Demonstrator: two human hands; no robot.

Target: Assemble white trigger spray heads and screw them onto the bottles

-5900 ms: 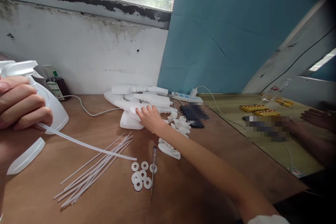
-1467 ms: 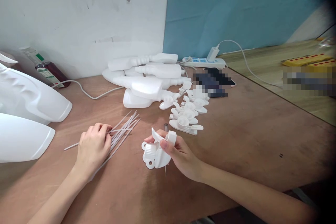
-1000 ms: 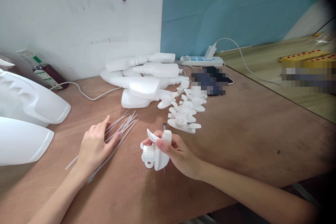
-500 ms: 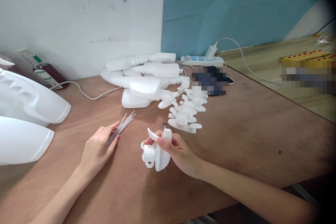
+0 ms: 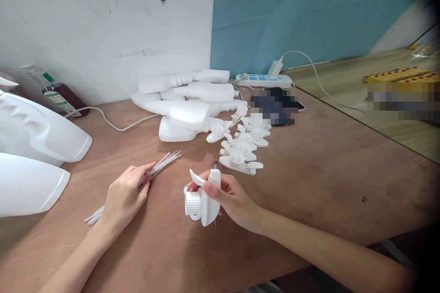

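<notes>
My left hand [image 5: 122,199] is closed around a bundle of thin whitish plastic tubes [image 5: 167,161]. One end of the bundle sticks out past my fingertips, the other behind my wrist. Level with it on the right, my right hand [image 5: 240,201] grips a white trigger sprayer head [image 5: 210,203]. Its ribbed cap points left, its curved trigger up and left, and a dark clear nozzle tip shows at the top. Part of its body is hidden by my thumb and fingers. Just beyond lie several more white sprayer parts [image 5: 237,159] with round cups and levers.
White plastic bottles [image 5: 189,113] are piled against the wall. Two large white containers [image 5: 30,183] stand at the left, near a dark red bottle [image 5: 68,98]. A power strip [image 5: 263,80], a phone [image 5: 299,104] and cables lie at the back right of the brown table [image 5: 309,169].
The tubes in my left hand have tilted flatter, and their rear ends now show behind the wrist. My right hand has turned the sprayer head slightly, and its cap sits a little further left.
</notes>
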